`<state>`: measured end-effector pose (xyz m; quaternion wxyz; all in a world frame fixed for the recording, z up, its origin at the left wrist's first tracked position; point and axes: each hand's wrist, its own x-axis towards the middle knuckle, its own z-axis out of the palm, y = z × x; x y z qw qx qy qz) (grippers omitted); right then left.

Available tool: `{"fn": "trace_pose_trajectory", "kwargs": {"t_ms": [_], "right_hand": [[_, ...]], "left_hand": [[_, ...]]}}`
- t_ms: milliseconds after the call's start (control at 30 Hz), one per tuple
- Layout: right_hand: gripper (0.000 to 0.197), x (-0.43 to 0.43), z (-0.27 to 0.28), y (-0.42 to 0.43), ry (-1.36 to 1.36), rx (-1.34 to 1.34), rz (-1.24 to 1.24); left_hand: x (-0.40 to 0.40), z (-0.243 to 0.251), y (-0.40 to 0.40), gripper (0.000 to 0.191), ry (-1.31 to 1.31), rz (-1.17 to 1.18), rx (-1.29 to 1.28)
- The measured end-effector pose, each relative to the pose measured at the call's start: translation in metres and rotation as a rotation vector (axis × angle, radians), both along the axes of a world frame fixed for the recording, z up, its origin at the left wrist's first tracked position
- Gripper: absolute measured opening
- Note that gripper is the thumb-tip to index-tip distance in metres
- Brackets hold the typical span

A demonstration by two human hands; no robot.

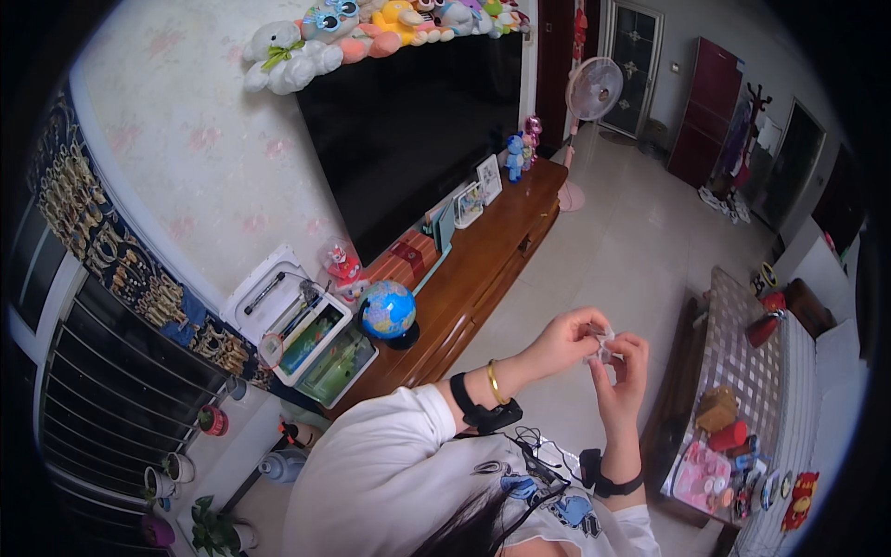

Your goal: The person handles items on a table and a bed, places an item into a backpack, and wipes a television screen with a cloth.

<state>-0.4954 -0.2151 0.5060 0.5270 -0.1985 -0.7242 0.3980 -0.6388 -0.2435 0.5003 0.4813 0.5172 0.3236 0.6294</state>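
Observation:
My left hand (564, 341), a gold bracelet on its wrist, pinches a small, crumpled, whitish translucent piece of film (604, 344). The fingers of my right hand (621, 372) grip the same piece from the other side. Both hands are raised close together in front of my chest, above the tiled floor. Fingers hide much of the piece, so its exact kind cannot be told. Black straps with small devices sit around both forearms, and a dark cable (539, 463) hangs across my white shirt.
A wooden TV cabinet (487, 257) carries a globe (388, 310), picture frames (468, 205) and a fish tank (334, 369) with its lid raised. Stuffed toys (292, 59) top the television (418, 125). At right, a table (741, 348) holds several small items; a standing fan (594, 89) is farther back.

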Motion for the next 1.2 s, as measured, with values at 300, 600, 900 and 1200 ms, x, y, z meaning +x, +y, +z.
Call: {"fn": "trace_pose_trajectory", "kwargs": {"t_ms": [300, 600, 900, 1200], "right_hand": [[0.023, -0.140, 0.032, 0.129, -0.050, 0.432, 0.018], [0.021, -0.205, -0.007, 0.260, -0.183, 0.018, 0.182], [0.010, -0.175, -0.145, 0.428, -0.295, -0.429, -0.011], [0.011, -0.246, -0.159, 0.581, -0.355, -0.370, 0.161]], "left_hand": [[-0.119, 0.014, 0.097, 0.021, -0.056, 0.205, 0.147], [-0.269, 0.043, 0.181, 0.020, -0.010, 0.618, 0.199], [-0.392, 0.121, 0.170, 0.022, 0.154, 1.358, 0.497], [-0.501, 0.210, 0.034, 0.018, 0.761, 2.624, 0.559]]}}
